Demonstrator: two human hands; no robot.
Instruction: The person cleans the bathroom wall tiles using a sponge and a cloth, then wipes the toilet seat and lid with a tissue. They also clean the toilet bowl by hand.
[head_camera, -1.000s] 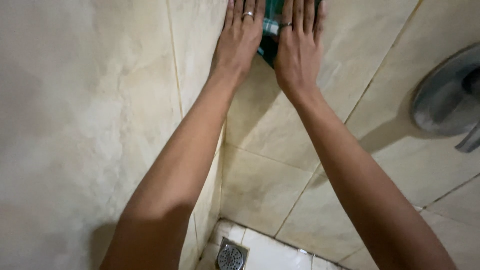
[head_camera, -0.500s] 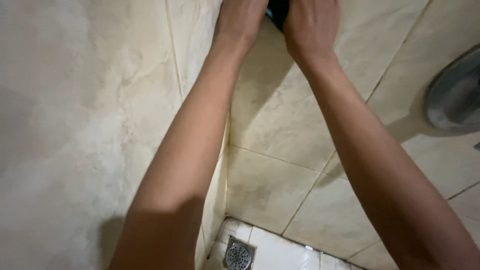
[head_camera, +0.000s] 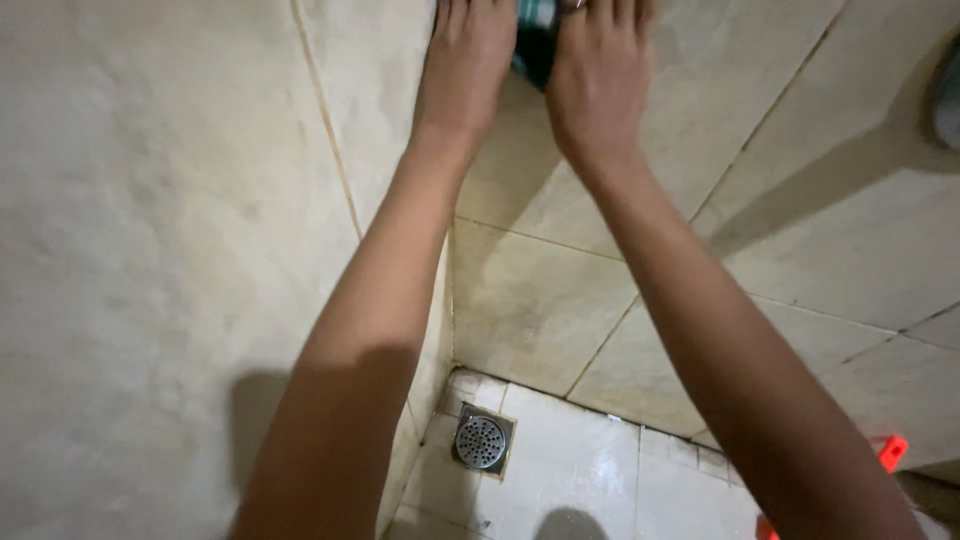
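left hand (head_camera: 468, 55): flat on the beige wall tile (head_camera: 560, 290), touching the teal bottle's (head_camera: 535, 30) left side
right hand (head_camera: 598, 75): on the bottle's right
fingers: cropped off, can't tell
drain (head_camera: 481, 440): far below the bottle

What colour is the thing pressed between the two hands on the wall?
Dark teal green with a paler stripe: the cloth-like thing, mostly hidden, seen in the head view.

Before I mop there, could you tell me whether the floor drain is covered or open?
Covered: a round perforated metal grate sits in the floor drain.
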